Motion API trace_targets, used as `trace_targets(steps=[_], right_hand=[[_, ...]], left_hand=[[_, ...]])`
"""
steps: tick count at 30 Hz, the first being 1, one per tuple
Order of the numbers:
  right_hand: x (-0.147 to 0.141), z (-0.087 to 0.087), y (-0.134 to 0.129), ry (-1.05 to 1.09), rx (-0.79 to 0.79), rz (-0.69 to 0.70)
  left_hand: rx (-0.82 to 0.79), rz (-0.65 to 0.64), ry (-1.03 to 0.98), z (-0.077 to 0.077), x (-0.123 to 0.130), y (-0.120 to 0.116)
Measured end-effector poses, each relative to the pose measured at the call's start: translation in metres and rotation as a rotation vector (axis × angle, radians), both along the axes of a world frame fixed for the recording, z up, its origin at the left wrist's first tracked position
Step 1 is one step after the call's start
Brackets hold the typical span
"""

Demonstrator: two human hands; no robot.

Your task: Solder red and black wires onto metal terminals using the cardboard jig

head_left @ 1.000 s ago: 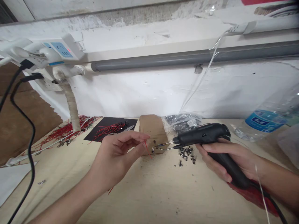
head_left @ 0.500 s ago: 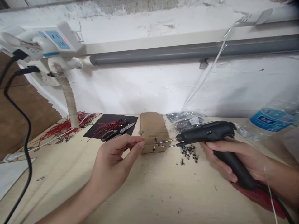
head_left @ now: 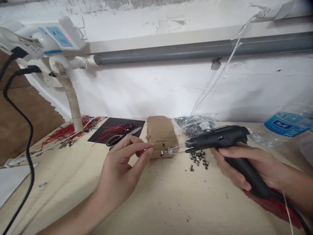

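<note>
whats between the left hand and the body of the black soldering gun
In the head view, brown cardboard with a small metal part on it lies between the left hand and the black soldering gun.

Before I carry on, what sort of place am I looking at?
Probably a small electronics workbench: the right hand holds a black soldering gun, bundles of red wires lie on the table, and small metal parts are scattered beside a cardboard piece.
</note>
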State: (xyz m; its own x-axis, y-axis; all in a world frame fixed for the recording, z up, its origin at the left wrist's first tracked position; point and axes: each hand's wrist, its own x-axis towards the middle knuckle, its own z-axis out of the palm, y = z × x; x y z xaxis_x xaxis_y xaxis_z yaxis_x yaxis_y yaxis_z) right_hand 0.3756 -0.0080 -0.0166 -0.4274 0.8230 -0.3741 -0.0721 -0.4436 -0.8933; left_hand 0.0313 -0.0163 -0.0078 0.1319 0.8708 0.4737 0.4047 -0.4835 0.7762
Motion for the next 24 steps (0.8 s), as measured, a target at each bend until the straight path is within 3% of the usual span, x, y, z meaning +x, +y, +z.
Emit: trace_targets(steps=[11,24], right_hand=[[-0.003,0.004,-0.001,-0.012,-0.010,-0.013],[-0.001,0.000,-0.001,0.018,0.000,-0.007]], left_hand=[[-0.017,0.066,0.075,-0.011,-0.001,0.000],[0.065,0.030,0.134,-0.005,0.001,-0.002]])
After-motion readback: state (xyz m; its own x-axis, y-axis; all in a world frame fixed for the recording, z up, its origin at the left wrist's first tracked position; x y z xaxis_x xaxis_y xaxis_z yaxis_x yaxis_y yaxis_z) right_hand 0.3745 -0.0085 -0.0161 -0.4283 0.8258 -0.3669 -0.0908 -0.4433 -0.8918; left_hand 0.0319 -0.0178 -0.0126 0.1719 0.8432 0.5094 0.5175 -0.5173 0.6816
